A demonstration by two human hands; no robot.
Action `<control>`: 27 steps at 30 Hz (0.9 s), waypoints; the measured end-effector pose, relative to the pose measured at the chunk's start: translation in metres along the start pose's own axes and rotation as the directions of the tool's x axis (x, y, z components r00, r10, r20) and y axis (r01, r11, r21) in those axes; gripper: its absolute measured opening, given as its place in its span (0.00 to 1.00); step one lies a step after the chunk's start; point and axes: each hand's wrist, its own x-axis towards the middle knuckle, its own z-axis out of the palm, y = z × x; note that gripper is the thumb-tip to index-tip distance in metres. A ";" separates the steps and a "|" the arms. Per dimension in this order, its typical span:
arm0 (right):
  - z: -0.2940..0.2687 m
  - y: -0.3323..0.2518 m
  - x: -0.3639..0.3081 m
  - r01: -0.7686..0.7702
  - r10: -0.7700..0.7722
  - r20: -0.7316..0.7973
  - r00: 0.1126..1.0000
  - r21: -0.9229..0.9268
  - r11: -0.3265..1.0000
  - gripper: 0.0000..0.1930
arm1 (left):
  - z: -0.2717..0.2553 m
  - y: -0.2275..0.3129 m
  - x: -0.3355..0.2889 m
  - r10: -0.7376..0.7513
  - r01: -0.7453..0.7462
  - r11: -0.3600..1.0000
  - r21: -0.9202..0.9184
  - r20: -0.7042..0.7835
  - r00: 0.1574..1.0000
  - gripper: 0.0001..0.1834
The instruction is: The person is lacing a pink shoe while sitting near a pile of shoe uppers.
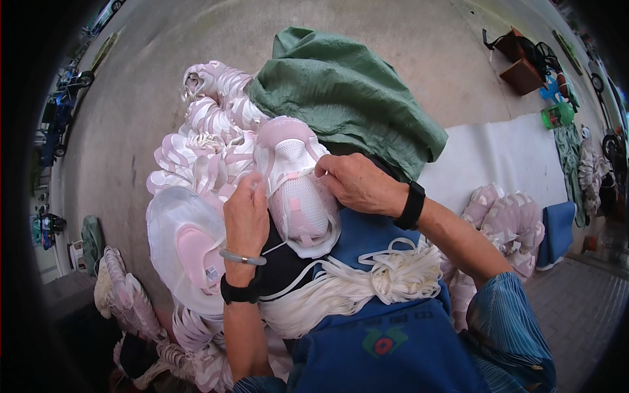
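Observation:
A pale pink and white shoe upper (304,213) rests over my lap, its toe toward me. A white shoelace (293,175) crosses the upper between my hands. My left hand (247,208), fingers closed, pinches the lace at the upper's left edge. From the right, my right hand (362,182) pinches the lace beside the tongue, thumb and forefinger together. Below them, a thick bundle of off-white shoelaces (393,278) lies across my blue apron (419,340). Part of the lace in my left hand is hidden by the fingers.
A translucent white bowl (167,245) with pink insoles (198,252) stands to the left. Behind it are piled shoe uppers (213,114), beside a green tarp sack (334,82). More uppers (504,216) lie at right, near a white sheet (504,154) and a brown box (521,71).

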 end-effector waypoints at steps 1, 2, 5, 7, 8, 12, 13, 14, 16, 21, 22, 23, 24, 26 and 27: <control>0.002 0.002 0.002 0.000 0.000 0.007 1.000 -0.034 0.999 0.10 | 0.004 -0.014 0.005 0.045 -0.046 0.999 0.016 0.043 0.998 0.14; 0.002 0.004 0.005 -0.002 0.003 0.013 1.000 -0.072 0.997 0.10 | 0.006 -0.020 0.009 0.093 -0.096 0.995 0.026 0.088 0.992 0.13; 0.006 0.007 0.009 0.020 -0.020 -0.002 1.000 -0.104 0.994 0.09 | 0.012 -0.025 0.009 0.058 -0.058 0.998 -0.003 0.107 0.993 0.11; 0.006 0.007 0.014 0.006 -0.004 0.018 1.000 -0.163 0.987 0.08 | 0.013 -0.033 0.013 0.040 -0.038 0.999 -0.023 0.131 0.991 0.10; 0.006 0.007 0.016 -0.005 0.012 0.034 0.999 -0.225 0.974 0.08 | 0.014 -0.035 0.016 0.028 -0.022 0.999 -0.043 0.154 0.988 0.10; 0.011 0.014 0.022 0.068 -0.071 0.000 0.998 -0.257 0.964 0.07 | 0.008 -0.029 0.016 0.028 -0.017 0.998 -0.055 0.210 0.977 0.10; 0.012 0.016 0.024 0.087 -0.105 -0.060 0.993 -0.247 0.965 0.07 | 0.007 -0.026 0.016 0.086 -0.086 0.996 -0.007 0.197 0.977 0.10; 0.012 0.017 0.025 0.108 -0.139 -0.119 0.983 -0.239 0.965 0.06 | 0.006 -0.023 0.015 0.144 -0.154 0.987 0.042 0.185 0.972 0.10; 0.012 0.021 0.030 0.116 -0.150 -0.157 0.976 -0.207 0.971 0.05 | 0.004 -0.014 0.015 0.160 -0.182 0.978 0.107 0.188 0.969 0.10; 0.009 0.018 0.030 0.103 -0.113 -0.124 0.986 -0.087 0.991 0.06 | 0.005 -0.010 0.027 0.165 -0.169 0.916 0.363 0.043 0.985 0.08; 0.011 0.016 0.029 0.098 -0.109 -0.122 0.987 -0.091 0.991 0.07 | 0.007 -0.016 0.029 0.148 -0.160 0.935 0.316 0.061 0.987 0.08; 0.011 0.015 0.028 0.089 -0.101 -0.124 0.987 -0.097 0.991 0.07 | 0.008 -0.018 0.031 0.137 -0.154 0.951 0.266 0.084 0.987 0.08; 0.011 0.014 0.027 0.090 -0.102 -0.124 0.987 -0.098 0.991 0.07 | 0.008 -0.018 0.029 0.137 -0.155 0.951 0.266 0.083 0.987 0.08; 0.011 0.011 0.027 0.020 -0.034 -0.067 0.997 -0.204 0.979 0.08 | 0.005 -0.016 0.022 0.116 -0.117 0.990 0.078 0.017 0.993 0.10; 0.010 0.012 0.026 0.018 -0.033 -0.069 0.997 -0.203 0.979 0.08 | 0.001 -0.010 0.017 0.117 -0.119 0.990 0.078 0.018 0.993 0.10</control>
